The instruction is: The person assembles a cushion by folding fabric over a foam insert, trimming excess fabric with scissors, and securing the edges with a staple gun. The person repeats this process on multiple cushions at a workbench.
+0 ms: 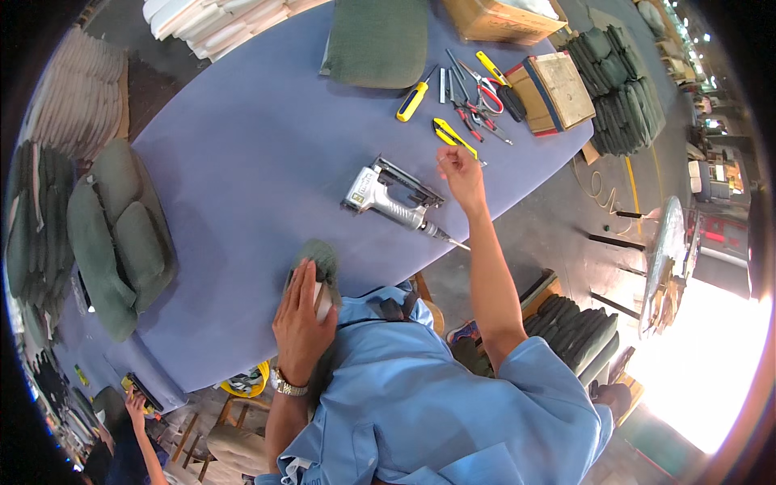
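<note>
Near the table's front edge my left hand (299, 327) grips a small green fabric-covered pad (322, 257), its long fingers laid over it and the thumb against a pale part. Farther right, my right hand (461, 174) is raised with its fingers curled together; whatever they hold, if anything, is too small to make out. Just beyond it lies a yellow utility knife (455, 136). Between my hands a silver pneumatic staple gun (392, 198) rests on its side, its hose fitting pointing toward the table edge.
Pliers (469, 121), red-handled scissors (487, 93) and a yellow screwdriver (413, 101) lie beside a cardboard box (558, 93). A green cushion (378, 44) sits at the far edge of the blue table (218, 137). Green upholstered pieces (121, 234) stand left. A co-worker's hand (136, 404) shows lower left.
</note>
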`<action>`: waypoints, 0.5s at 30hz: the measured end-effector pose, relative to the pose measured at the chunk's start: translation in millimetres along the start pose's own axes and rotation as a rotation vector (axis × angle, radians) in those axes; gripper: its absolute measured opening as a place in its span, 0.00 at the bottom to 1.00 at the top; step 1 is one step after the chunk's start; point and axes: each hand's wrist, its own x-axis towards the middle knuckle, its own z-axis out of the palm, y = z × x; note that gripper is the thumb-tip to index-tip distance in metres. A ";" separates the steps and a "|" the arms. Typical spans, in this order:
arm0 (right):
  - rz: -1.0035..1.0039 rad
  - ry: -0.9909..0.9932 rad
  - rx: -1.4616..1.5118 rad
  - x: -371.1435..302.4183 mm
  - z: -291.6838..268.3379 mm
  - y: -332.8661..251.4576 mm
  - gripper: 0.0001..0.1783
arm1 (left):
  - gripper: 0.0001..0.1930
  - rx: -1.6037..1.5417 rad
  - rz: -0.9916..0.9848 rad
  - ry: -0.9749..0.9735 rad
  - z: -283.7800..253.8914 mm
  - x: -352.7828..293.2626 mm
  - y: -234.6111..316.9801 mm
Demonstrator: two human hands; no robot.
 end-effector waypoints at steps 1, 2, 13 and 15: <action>-0.016 0.019 -0.049 3.0 -4.1 2.8 0.10 | 0.45 -0.015 -0.010 0.002 -1.8 -7.2 0.4; -0.047 0.056 -0.098 21.8 -14.5 2.9 0.10 | 0.44 -0.034 0.000 0.015 1.1 3.5 1.9; -0.248 0.402 -0.604 127.2 -83.3 45.3 0.15 | 0.42 -0.059 0.007 0.037 6.5 14.6 1.7; -0.200 0.404 -0.684 149.7 -98.2 48.6 0.16 | 0.41 -0.066 -0.013 0.037 4.8 17.1 1.3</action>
